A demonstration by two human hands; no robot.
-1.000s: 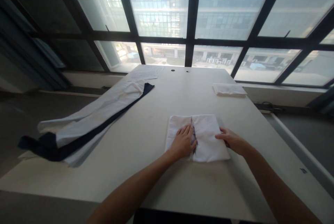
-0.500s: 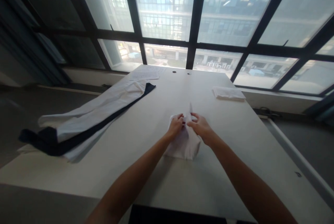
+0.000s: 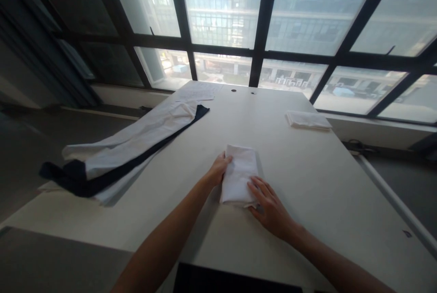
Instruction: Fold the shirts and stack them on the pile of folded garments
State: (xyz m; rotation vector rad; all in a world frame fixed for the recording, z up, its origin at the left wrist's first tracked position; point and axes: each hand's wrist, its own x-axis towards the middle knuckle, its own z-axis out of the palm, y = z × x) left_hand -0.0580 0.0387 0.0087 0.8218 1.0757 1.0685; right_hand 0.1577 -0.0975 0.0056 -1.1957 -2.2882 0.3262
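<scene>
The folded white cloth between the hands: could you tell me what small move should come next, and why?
Probably press the right hand flat along the folded white cloth to smooth it. The left hand steadies its left edge, the right fingers rest on its near corner, and the bundle looks puffy.

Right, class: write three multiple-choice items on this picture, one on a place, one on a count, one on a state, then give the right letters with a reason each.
1. Where does the folded white cloth under the hands lie?
A. on the table, near its middle
B. on the floor
C. on the window sill

2. How many small folded white cloths lie on the table?
A. one
B. two
C. four

3. How is the right hand?
A. clenched in a fist
B. raised in the air
C. laid flat on the cloth

Answers: 1 A, it rests mid-table between the left hand and the right. 2 B, a second cloth lies at the far right. 3 C, its fingers spread over the near corner.
</scene>
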